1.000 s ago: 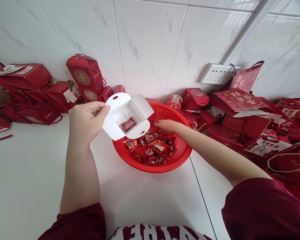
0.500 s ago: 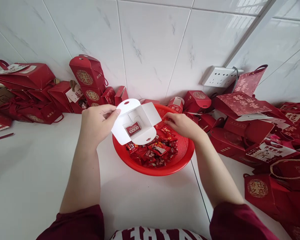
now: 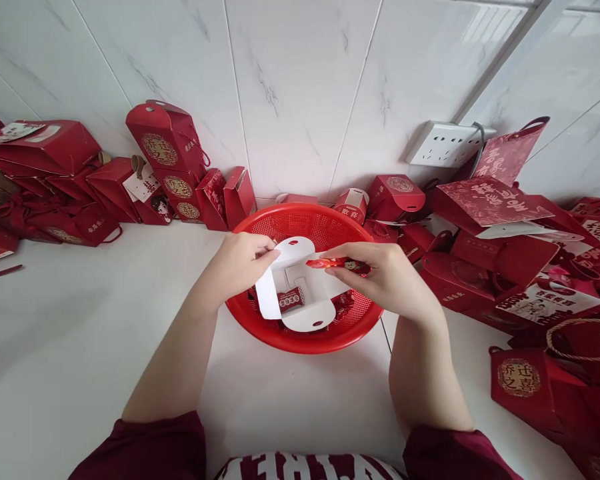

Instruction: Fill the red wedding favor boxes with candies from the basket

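My left hand [image 3: 247,267] pinches the left side of a small paper gift box [image 3: 307,317], its white inside facing up and its flaps spread. Inside the box lies one dark red wrapped candy [image 3: 291,299]. Between the thumb and fingers of my right hand [image 3: 380,270] is a shiny red wrapped candy [image 3: 323,263], held over the box's right flap. Under both hands stands a red plastic basket [image 3: 305,343] with perforated sides. More wrapped candies [image 3: 344,303] show in it, mostly hidden by the box.
Red gift boxes [image 3: 167,153] are stacked along the tiled wall at the left. Many red boxes and bags [image 3: 505,267] crowd the right side. A white power strip [image 3: 445,143] is against the wall. The basket stands on a white table [image 3: 130,320].
My right hand has come up out of the basket with a wrapped candy and moved over the box. My left hand has brought the box lower and to the right.
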The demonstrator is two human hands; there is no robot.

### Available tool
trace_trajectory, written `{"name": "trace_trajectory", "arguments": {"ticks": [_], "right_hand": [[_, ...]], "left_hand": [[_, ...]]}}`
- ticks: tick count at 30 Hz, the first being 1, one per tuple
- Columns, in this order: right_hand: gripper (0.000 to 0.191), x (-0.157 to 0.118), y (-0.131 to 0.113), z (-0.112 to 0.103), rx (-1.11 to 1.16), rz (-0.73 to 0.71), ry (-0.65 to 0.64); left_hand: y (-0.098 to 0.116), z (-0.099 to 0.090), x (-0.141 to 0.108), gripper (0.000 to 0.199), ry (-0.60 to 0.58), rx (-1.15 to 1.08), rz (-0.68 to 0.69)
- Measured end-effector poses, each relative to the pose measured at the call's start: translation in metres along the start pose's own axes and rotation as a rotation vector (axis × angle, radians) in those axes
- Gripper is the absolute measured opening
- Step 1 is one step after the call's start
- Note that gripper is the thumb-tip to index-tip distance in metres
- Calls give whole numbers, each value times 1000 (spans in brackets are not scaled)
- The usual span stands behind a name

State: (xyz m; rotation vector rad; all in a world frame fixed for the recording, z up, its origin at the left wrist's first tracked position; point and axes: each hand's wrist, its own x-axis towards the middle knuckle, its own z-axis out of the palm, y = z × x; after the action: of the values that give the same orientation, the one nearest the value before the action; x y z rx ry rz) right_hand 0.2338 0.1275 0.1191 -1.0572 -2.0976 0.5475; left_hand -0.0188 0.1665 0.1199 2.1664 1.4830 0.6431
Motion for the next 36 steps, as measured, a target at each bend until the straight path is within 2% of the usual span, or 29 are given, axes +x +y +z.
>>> {"name": "trace_trajectory", "arguments": {"ticks": [6, 9, 12, 20, 23, 25, 27, 30, 33, 36], "right_hand": [[37, 8, 8, 15, -27, 102, -42], [47, 6, 12, 13, -23, 141, -41], [53, 1, 15, 6, 34, 171, -102], [47, -2, 19, 2, 396, 213, -231], [43, -1, 19, 2, 364, 190, -225], [42, 1, 20, 1, 281, 189, -163], [42, 2, 25, -1, 135, 223, -63], [43, 4, 41, -5, -180, 330, 67], [39, 6, 61, -8, -395, 469, 46], [33, 8, 72, -10, -406, 509, -2]], "left_hand": [[-3, 0, 3, 24, -24, 29, -25], [-6, -1, 3, 24, -34, 32, -28], [-8, -1, 3, 23, -43, 23, -44], [-7, 0, 3, 24, -65, 42, -34], [-7, -2, 3, 25, -68, 64, -40], [-8, -6, 2, 23, -54, 67, -55], [-11, -13, 2, 21, 0, 78, -78], [-18, -25, 1, 18, 172, 100, -149], [-26, -31, 3, 12, 377, 79, -202], [-32, -29, 4, 13, 489, 56, -198]]}}
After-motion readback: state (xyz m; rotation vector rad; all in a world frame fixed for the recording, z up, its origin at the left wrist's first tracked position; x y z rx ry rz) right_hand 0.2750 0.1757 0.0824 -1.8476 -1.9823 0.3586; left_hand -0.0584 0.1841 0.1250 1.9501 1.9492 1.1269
